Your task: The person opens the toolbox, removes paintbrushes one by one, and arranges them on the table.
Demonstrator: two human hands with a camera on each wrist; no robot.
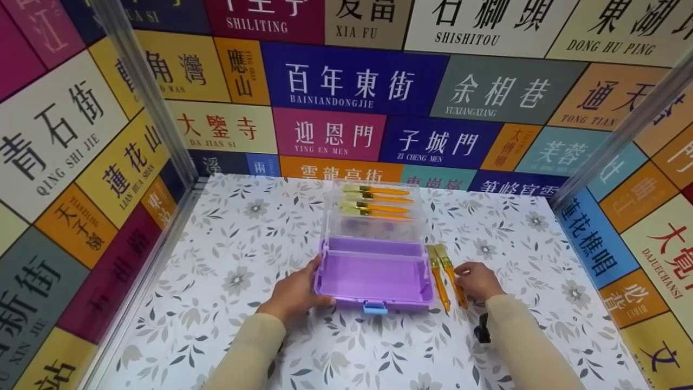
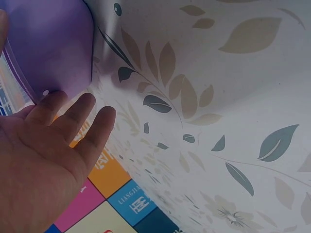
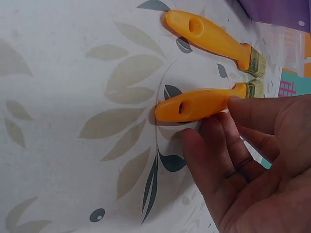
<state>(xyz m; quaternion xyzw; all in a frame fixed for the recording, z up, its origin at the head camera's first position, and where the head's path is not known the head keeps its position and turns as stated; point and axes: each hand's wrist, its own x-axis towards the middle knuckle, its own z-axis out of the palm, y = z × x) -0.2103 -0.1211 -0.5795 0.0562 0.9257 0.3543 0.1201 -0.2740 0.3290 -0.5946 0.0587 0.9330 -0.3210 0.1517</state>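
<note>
A purple plastic box (image 1: 373, 276) with a blue latch (image 1: 375, 308) lies opened on the table. Its clear lid (image 1: 373, 230) is folded back, away from the person. My left hand (image 1: 295, 290) holds the box's near left corner, thumb at the front and fingers along the side; its outer fingers are spread in the left wrist view. To the right of the box lie two paintbrushes with orange handles, side by side, bristles pointing away. My right hand (image 1: 479, 280) pinches the handle of the outer paintbrush (image 3: 194, 105). The inner paintbrush (image 3: 209, 36) lies untouched.
Several similar paintbrushes (image 1: 376, 201) lie crosswise at the lid. A white cloth with a leaf and flower print (image 1: 238, 279) covers the table. Panels with large Chinese characters (image 1: 346, 81) form walls behind and at both sides, with metal posts (image 1: 157, 103) at the corners.
</note>
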